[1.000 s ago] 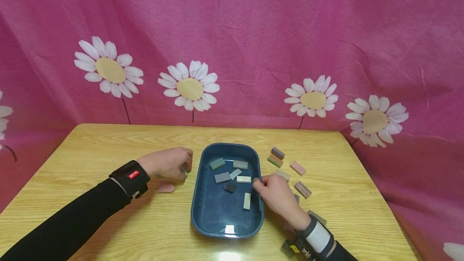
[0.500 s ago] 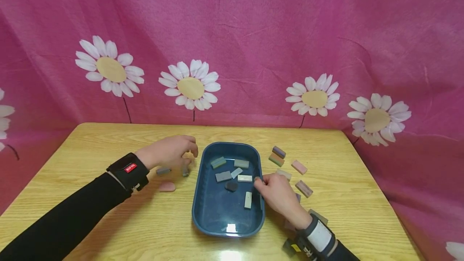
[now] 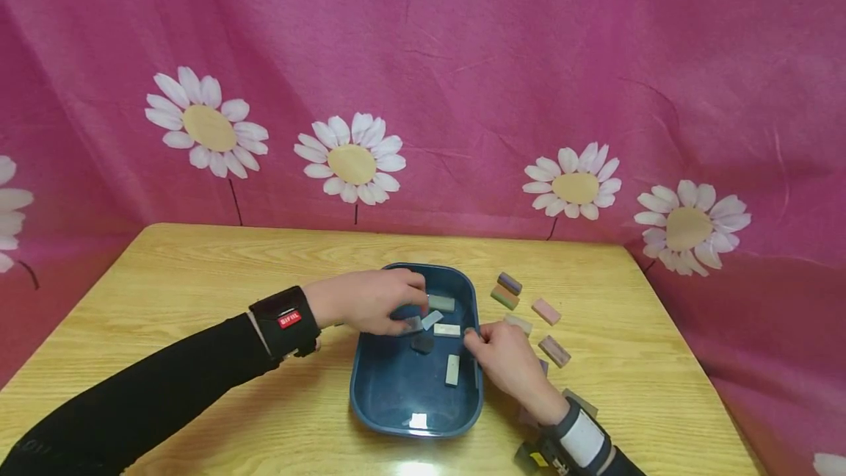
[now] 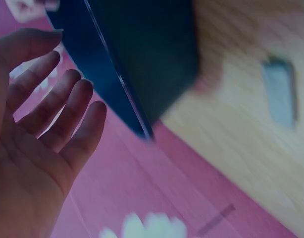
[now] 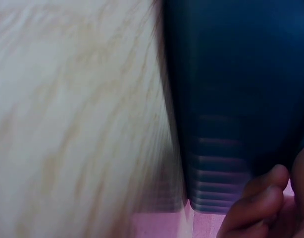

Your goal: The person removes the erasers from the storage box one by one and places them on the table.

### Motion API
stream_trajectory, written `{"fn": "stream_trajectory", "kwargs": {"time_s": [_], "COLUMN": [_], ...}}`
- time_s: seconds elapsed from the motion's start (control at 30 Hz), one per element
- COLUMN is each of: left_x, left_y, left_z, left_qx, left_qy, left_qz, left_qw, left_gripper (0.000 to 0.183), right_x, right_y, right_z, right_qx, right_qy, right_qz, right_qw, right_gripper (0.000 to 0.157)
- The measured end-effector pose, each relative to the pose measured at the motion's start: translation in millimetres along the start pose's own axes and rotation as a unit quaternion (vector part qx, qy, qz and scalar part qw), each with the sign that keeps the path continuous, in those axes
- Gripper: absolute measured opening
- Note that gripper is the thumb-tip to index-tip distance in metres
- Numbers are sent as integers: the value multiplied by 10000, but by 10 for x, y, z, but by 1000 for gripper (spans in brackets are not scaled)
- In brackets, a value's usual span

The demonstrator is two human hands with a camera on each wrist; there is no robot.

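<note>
A dark blue plastic tray (image 3: 413,399) stands on the table, holding several small stick-like blocks. My left hand (image 3: 380,300) reaches over its left rim, fingertips near a grey block (image 3: 414,325). In the left wrist view the fingers (image 4: 85,129) are loosely bent and spread from the thumb, with nothing seen between them. My right hand (image 3: 509,358) pinches the tray's right rim. Also inside lie a grey-green block (image 3: 441,303), a light blue block (image 3: 432,319), two whitish blocks (image 3: 452,370) and a dark rounded piece (image 3: 423,344). The left hand hides the tray's upper left part.
Right of the tray lie several blocks, among them a pink block (image 3: 546,311), a brownish block (image 3: 554,350) and an orange-green block (image 3: 505,297). In the left wrist view a grey block (image 4: 279,91) rests on the table (image 3: 251,255). A pink daisy-patterned cloth (image 3: 449,94) hangs behind.
My left hand has moved right, from the grey pieces on the table to over the tray. The right hand stays on the rim.
</note>
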State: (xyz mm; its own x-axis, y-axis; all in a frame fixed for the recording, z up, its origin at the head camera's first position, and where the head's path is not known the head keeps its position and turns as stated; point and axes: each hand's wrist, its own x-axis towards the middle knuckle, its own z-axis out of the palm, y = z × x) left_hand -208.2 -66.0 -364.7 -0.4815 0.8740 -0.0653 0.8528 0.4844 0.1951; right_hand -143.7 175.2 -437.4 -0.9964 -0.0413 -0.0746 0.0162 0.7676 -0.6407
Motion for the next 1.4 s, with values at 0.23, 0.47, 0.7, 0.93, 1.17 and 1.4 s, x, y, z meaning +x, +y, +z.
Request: {"fn": "stream_trajectory", "kwargs": {"time_s": [0.23, 0.47, 0.7, 0.93, 1.17, 1.4], "left_x": [230, 361, 342, 334, 363, 381], "left_y": [300, 423, 435, 461, 458, 468], "left_z": [147, 241, 284, 303, 412, 462], "left_qx": [525, 820, 711, 702, 506, 559], "left_qy": [-425, -656, -1221, -1521, -1357, -1231], "left_qz": [746, 1192, 938, 866, 875, 999], "left_qw": [9949, 9873, 9855, 9821, 9856, 9858], "left_gripper": [32, 34, 47, 47, 24, 14], "right_x": [-7, -13, -12, -4, -11, -9], "right_y": [13, 17, 16, 10, 11, 14], "right_z": [-7, 7, 11, 5, 10, 10], "right_qx": [59, -5, 0, 4, 100, 114], "right_qy": [30, 97, 29, 51, 25, 18], "right_qz": [-101, -216, -173, -145, -157, -126], "right_qw": [9999, 9997, 9998, 9999, 9998, 9999], "right_gripper": [39, 43, 42, 41, 40, 40]}}
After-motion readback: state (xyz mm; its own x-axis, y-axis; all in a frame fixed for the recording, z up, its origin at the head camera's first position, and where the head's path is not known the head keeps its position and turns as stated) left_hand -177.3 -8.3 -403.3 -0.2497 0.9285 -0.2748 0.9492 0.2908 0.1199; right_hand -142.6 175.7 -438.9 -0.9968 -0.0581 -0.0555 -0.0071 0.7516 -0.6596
